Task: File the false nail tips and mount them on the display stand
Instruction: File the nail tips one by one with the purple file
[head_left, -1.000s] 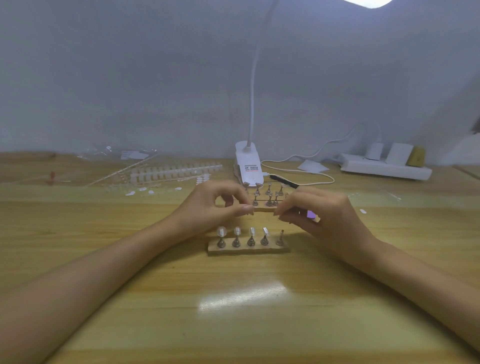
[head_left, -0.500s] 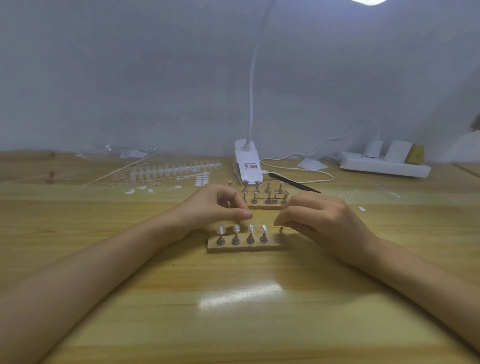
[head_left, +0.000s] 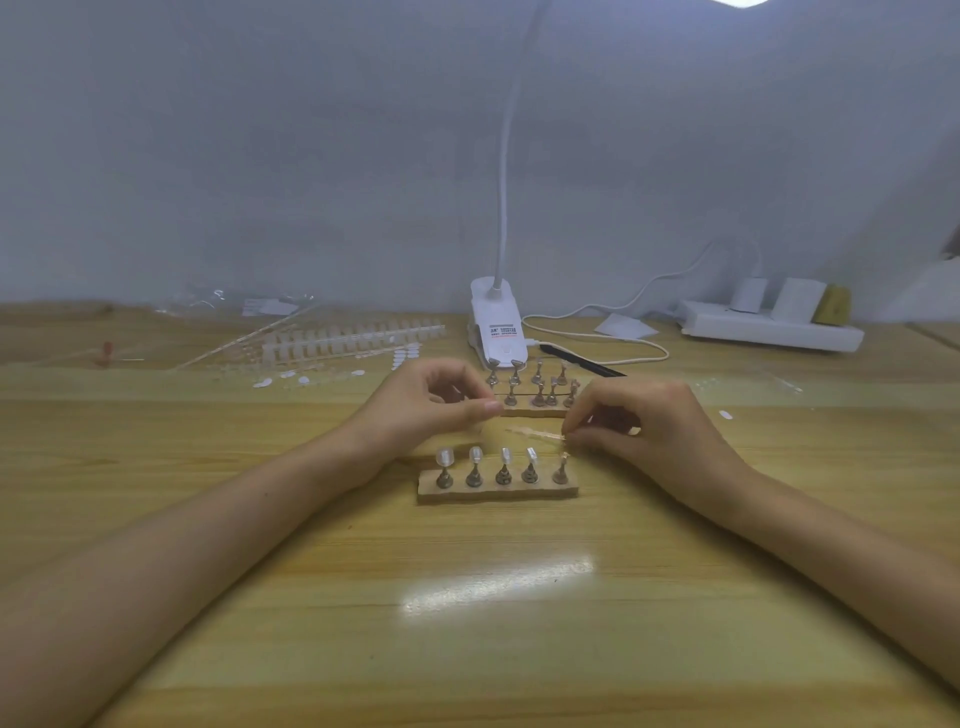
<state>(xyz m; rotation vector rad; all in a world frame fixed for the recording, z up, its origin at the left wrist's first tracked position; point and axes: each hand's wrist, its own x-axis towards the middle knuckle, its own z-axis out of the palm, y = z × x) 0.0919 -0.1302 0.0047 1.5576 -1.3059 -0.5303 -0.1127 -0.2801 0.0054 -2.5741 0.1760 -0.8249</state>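
While the glare of a light overhead sits on the varnished wooden table (head_left: 467, 649), I see a plain grey-white wall behind it, a white clip lamp (head_left: 497, 327) at the back edge, a power strip (head_left: 769, 330) to the right and a black pen (head_left: 582, 362) beside the lamp's cable. Strips of spare tips (head_left: 353, 340) lie at the back left. Nearest me stands the display stand (head_left: 497, 491), with four nail tips (head_left: 505, 456) mounted on its pegs and the rightmost peg (head_left: 561, 470) bare. A second stand (head_left: 535, 413) sits just behind, its pegs bare as far as I can make out. My left hand (head_left: 426, 410) hovers between the two stands, fingers curled and thumb meeting forefinger; whether anything is pinched there I cannot tell. My right hand (head_left: 654, 431) is curled too, its fingertips (head_left: 571, 439) pinching a thin pale strip (head_left: 535, 433) that reaches leftward, just above the bare peg.
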